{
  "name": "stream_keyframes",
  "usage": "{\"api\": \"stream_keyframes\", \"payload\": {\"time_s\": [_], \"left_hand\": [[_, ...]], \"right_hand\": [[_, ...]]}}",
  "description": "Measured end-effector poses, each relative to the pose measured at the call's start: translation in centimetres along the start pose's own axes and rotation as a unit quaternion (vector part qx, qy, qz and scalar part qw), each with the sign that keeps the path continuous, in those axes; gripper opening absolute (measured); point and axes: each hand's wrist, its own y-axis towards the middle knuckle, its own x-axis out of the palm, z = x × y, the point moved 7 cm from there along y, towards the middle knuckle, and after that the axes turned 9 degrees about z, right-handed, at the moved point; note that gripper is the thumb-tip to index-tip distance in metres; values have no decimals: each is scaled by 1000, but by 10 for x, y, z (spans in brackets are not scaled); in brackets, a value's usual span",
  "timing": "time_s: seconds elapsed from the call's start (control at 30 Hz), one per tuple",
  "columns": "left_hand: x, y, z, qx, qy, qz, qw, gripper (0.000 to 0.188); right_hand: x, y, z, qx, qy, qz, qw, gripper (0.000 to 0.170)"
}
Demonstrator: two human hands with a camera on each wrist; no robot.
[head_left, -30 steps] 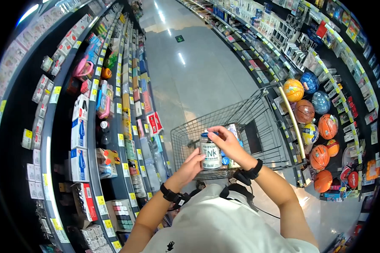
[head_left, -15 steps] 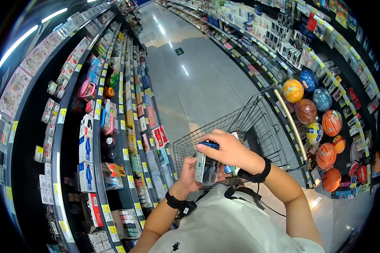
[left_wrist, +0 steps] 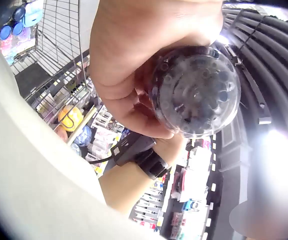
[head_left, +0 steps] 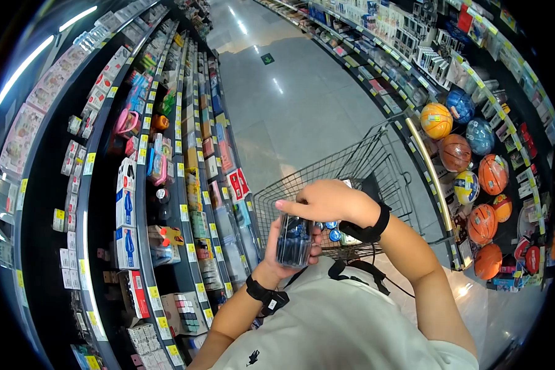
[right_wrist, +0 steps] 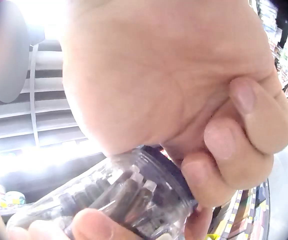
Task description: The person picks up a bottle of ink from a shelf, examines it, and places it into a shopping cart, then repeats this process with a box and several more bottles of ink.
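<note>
A clear plastic jar (head_left: pixel 295 243) with small dark ink cartridges inside is held in front of the shirt, over the near side of the cart. Around its body curl the fingers of my left hand (head_left: pixel 272 250). My right hand (head_left: pixel 336 200) comes over the top, its fingers curled round the dark blue lid (right_wrist: pixel 174 172). The right wrist view shows the jar tilted, its cartridges lying slanted. From the left wrist I see the round jar bottom (left_wrist: pixel 199 92). The printed label is turned out of sight in the head view.
A wire shopping cart (head_left: pixel 283 188) stands ahead, with blue-lidded containers (left_wrist: pixel 18 30) in it. Stocked shelves (head_left: pixel 182 185) line the left side. On the right, several basketballs (head_left: pixel 455 153) sit by another shelf. The grey aisle floor (head_left: pixel 290 111) runs between.
The jar has turned so its INK label no longer faces the head camera. My right hand has moved from the lid's edge to over its top, covering it.
</note>
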Motion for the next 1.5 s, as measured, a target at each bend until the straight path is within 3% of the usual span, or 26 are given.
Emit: {"api": "stream_keyframes", "payload": {"time_s": [0.3,0.4,0.43,0.53,0.57,0.67,0.7,0.8,0.87,0.9,0.93,1.0,1.1,1.2,1.23,1.37,1.5], "left_hand": [[-10,-2,6,24,-25,34,999,76],[-28,-4,17,99,74,126,984,82],[-31,-5,21,126,99,115,980,77],[-61,-2,27,200,222,195,934,67],[-61,-6,31,225,221,191,930,53],[-74,-1,44,340,446,212,800,62],[-98,8,42,316,437,197,819,76],[-125,24,40,288,513,238,773,78],[-153,38,42,277,603,246,707,83],[-173,48,43,273,645,248,670,85],[-200,60,42,296,611,221,700,82],[-253,82,38,275,663,242,653,82],[-300,109,32,314,749,248,528,83],[-362,138,23,206,716,278,607,80],[-380,148,23,130,714,288,625,79],[-441,185,27,169,736,268,598,75],[-473,198,29,29,741,346,575,60]], "right_hand": [[8,9,6,52,39,-44,997,89],[17,12,14,19,98,-24,995,89],[23,13,18,-4,131,-31,991,78],[45,16,37,-67,231,2,971,62],[50,15,45,-63,214,-16,975,55],[69,7,60,-100,214,19,972,59],[70,5,59,-99,194,15,976,63],[111,6,85,-99,169,-23,980,60],[143,8,109,-112,141,-2,984,57],[164,9,124,-60,134,-22,989,56],[189,8,139,-33,107,-13,994,55],[225,9,157,19,68,3,998,55],[292,19,191,57,-26,3,998,60],[347,25,225,108,-48,-33,992,60],[362,26,238,128,-52,-39,990,60],[401,38,276,226,-49,-29,973,58],[439,40,306,257,-55,-34,964,57]]}}
